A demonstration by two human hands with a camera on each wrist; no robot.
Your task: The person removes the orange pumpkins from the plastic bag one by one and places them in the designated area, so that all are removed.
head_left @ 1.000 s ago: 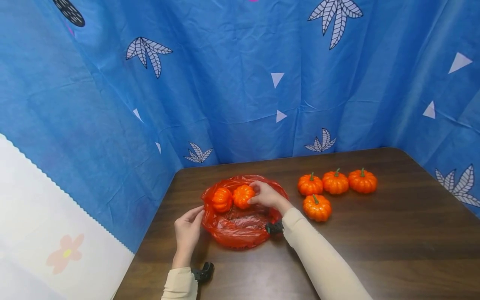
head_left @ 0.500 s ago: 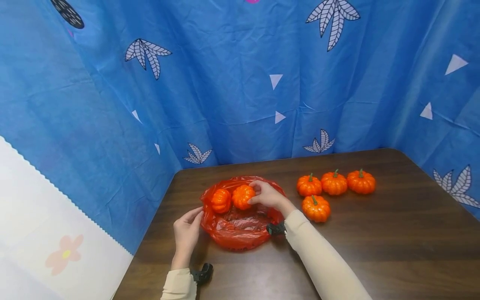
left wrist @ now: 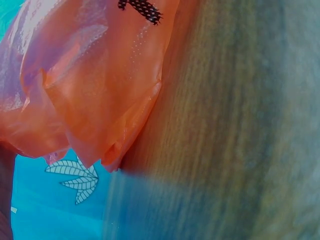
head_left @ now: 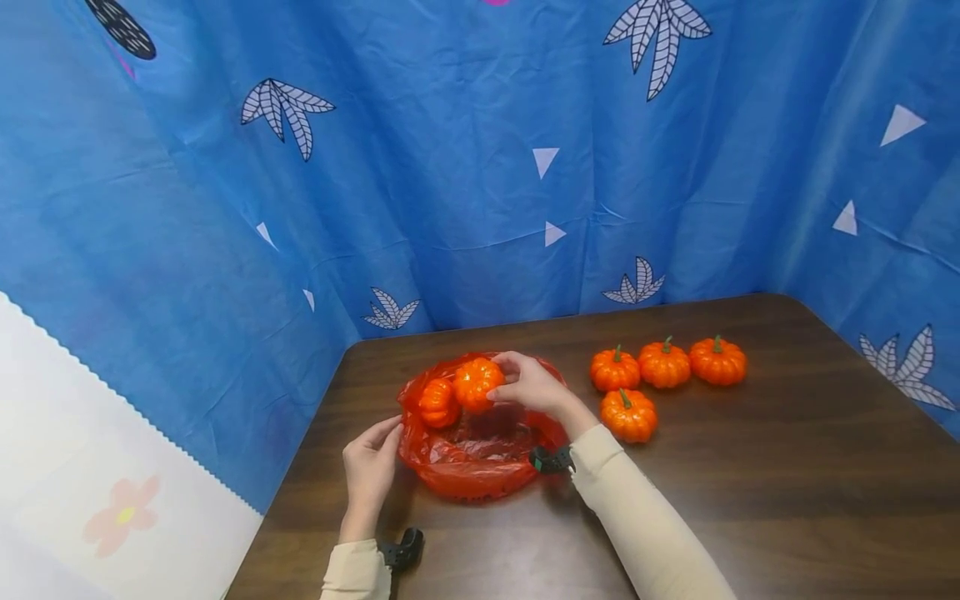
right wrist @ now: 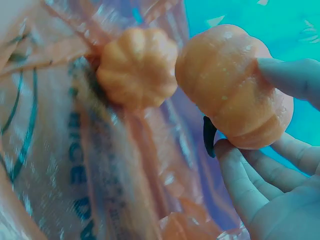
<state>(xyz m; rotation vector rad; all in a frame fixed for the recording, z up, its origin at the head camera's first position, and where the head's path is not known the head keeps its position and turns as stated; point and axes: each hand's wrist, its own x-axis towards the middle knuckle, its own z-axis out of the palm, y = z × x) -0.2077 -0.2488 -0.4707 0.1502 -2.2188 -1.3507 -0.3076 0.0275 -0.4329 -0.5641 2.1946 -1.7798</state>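
Red plastic bag [head_left: 472,485] (head): mouth up on bench, bagged pumpkin [head_left: 438,403] inside, toward left side.
Left hand [head_left: 367,471]: fingers pinching bag rim, left edge.
Right hand [head_left: 534,387]: fingers grasping held pumpkin [head_left: 478,384] at bag mouth, beside bagged one; contact unclear.
Loose pumpkins: row of three [head_left: 664,365] plus front pumpkin [head_left: 628,416], right of bag.
Count so far: looks partway; one in, one in hand, four outside.
Bench [head_left: 795,467]: dark wood-grain top.
Room: blue curtain [head_left: 465,183], white leaves and triangles; white cloth [head_left: 52,458] with flower print, left.
Bag wall (left wrist): gathered plastic beside bench; finger grip cannot tell here.
Held pumpkin (right wrist): gripped on its side, dark stem [right wrist: 208,137] near fingertips; lettering [right wrist: 77,165] on bag.
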